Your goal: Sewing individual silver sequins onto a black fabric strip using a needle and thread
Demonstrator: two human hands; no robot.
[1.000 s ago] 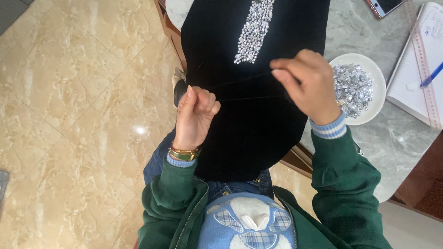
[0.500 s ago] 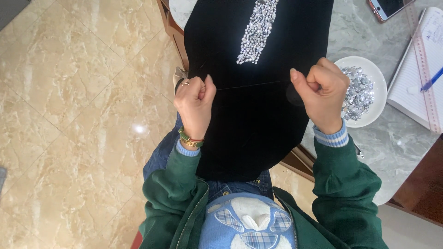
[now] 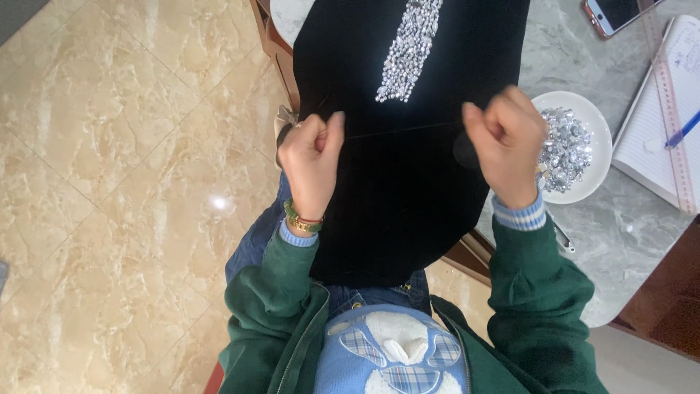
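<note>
A thread [image 3: 397,133] is now drawn taut between the left hand [image 3: 312,157] and right hand [image 3: 507,146], both pinched shut and pulled further apart than before, across the black cloth [image 3: 397,211]. At three o'clock, a white dish of silver beads [image 3: 572,146] is set on the worktop [image 3: 627,233].

Colours, bench and lap.
Black velvet-like cloth [image 3: 408,190] with silver rhinestone strip [image 3: 412,47]; round white dish [image 3: 594,135] of silver stones; grey-green marbled tabletop [image 3: 620,233]; dark green jacket sleeves [image 3: 532,292]; beige marble floor [image 3: 117,146].
</note>
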